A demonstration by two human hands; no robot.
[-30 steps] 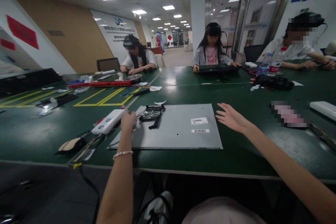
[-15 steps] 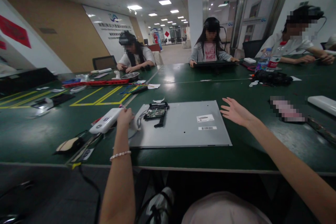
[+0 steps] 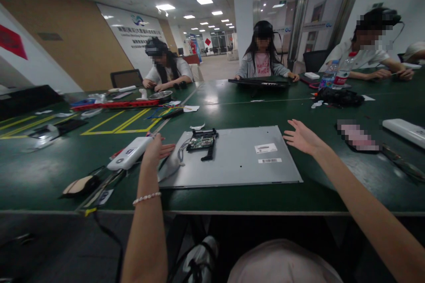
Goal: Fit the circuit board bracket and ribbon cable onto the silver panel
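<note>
A flat grey metal panel, which looks like the back of a display, lies on the green table. On its upper left part rests a green circuit board in a black bracket, with grey cables running off to the left. My left hand is at the panel's left edge, fingers stretched out and holding nothing; whether it touches the panel I cannot tell. Just off the right edge, my right hand hovers open with its fingers spread. Two labels show on the panel's right side.
Left of the panel lie a white oblong device and a black-and-beige mouse-like object. A phone-like pink object and a white case are on the right. Three co-workers sit across, near bottles and a black bundle.
My left hand's fingers have opened out from a curled pose and point right. The panel and board appear slightly further right relative to the table. My right hand stays open beside the panel.
</note>
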